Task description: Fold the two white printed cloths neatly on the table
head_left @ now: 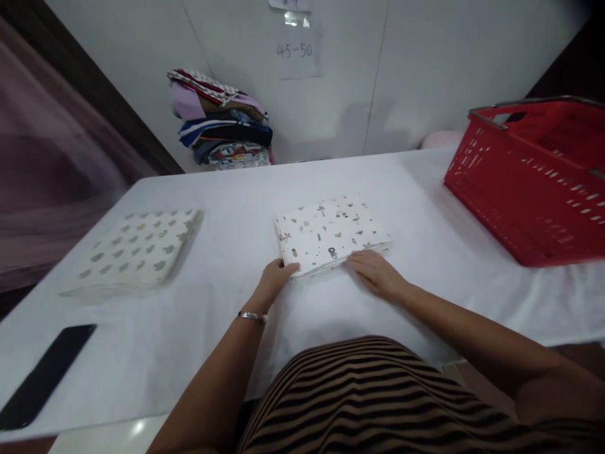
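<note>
A folded white cloth with small printed figures (331, 232) lies in the middle of the white table (236, 189). My left hand (275, 277) grips its near left corner, thumb on top. My right hand (377, 272) rests on the cloth's near right edge, fingers bent over it. A thin bracelet (252, 316) sits on my left wrist. A second folded cloth, white with grey-green shapes (137, 251), lies apart at the left of the table.
A red plastic basket (534, 176) stands at the right end of the table. A black phone (45, 375) lies near the front left edge. A pile of folded coloured clothes (222, 120) sits against the white wall at the back.
</note>
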The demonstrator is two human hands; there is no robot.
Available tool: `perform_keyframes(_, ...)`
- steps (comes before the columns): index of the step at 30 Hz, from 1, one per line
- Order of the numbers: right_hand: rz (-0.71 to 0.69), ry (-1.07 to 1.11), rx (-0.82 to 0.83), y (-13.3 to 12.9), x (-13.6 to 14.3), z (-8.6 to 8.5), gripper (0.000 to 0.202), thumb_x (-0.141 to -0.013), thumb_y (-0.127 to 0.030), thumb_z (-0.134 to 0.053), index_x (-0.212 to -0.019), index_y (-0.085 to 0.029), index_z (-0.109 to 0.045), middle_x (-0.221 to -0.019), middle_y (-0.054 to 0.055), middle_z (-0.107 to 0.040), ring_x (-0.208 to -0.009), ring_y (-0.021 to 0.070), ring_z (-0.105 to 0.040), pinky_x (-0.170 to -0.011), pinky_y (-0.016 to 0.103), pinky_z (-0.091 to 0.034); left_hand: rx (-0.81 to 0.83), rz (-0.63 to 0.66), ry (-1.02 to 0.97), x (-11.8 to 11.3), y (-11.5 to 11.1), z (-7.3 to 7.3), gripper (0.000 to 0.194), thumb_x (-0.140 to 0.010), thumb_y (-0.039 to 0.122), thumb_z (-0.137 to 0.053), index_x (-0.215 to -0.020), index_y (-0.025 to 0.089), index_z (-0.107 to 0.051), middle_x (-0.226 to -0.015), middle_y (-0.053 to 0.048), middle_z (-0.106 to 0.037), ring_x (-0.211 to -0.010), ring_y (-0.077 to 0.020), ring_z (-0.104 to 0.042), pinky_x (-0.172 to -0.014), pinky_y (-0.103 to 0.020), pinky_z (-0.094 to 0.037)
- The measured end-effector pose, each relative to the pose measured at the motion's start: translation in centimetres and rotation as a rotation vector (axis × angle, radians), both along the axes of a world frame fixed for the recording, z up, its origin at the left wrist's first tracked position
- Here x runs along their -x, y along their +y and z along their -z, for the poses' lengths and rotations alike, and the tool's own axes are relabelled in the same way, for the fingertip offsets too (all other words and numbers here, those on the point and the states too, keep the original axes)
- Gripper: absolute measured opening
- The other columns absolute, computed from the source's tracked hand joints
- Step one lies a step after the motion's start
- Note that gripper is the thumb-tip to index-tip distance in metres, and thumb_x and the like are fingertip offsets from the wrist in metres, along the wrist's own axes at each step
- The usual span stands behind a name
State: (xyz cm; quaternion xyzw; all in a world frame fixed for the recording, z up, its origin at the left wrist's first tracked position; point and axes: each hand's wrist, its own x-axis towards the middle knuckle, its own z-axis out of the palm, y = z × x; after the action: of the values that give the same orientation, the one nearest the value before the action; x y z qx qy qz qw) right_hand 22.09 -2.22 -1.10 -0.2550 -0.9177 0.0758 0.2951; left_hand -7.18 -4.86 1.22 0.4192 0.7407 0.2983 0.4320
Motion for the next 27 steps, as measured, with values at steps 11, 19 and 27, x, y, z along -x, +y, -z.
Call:
perform_keyframes(11, 0.389, -0.142, 0.324, 3.8, -4.2, 0.3, 0.052, -0.091, -0.046, -0.045, -0.136, -0.02, -0.046, -0.146, 0.008, -0.037, -0.138, 0.0265, -0.024, -0.111, 0.047, -0.026, -0.034, -0.007, 0.002, 0.2, 0.1, 0.5, 0.025, -0.062, 0.036, -0.068, -0.072, 0.014, -0.062, -0.048, 0.002, -0.051, -0.049, -0.0114, -0.046, -0.047, -0.022, -0.032)
perform_keyframes(19, 0.76, 0.191, 0.692, 7.1, -3.9, -1.7, 0.048, -0.087, -0.044, -0.05, -0.125, -0.014, -0.057, -0.124, 0.011, -0.06, -0.112, 0.0227, -0.057, -0.097, 0.033, -0.042, 0.019, -0.056, -0.113, 0.3, -0.2, 0.0, 0.024, -0.06, 0.033, -0.07, -0.064, 0.016, -0.054, -0.044, 0.005, -0.042, -0.043, -0.0084, -0.037, -0.043, -0.021, -0.023)
perform_keyframes(27, 0.868, -0.149, 1.007, 10.9, -1.0, -3.9, 0.048, -0.071, -0.042, -0.071, -0.106, -0.01, -0.063, -0.105, 0.017, -0.065, -0.087, 0.0255, -0.063, -0.059, 0.026, -0.048, 0.103, -0.151, -0.4, 1.6, -0.3, -1.3, 0.028, -0.06, 0.032, -0.069, -0.06, 0.017, -0.046, -0.044, 0.008, -0.034, -0.04, -0.0047, -0.027, -0.041, -0.019, -0.017)
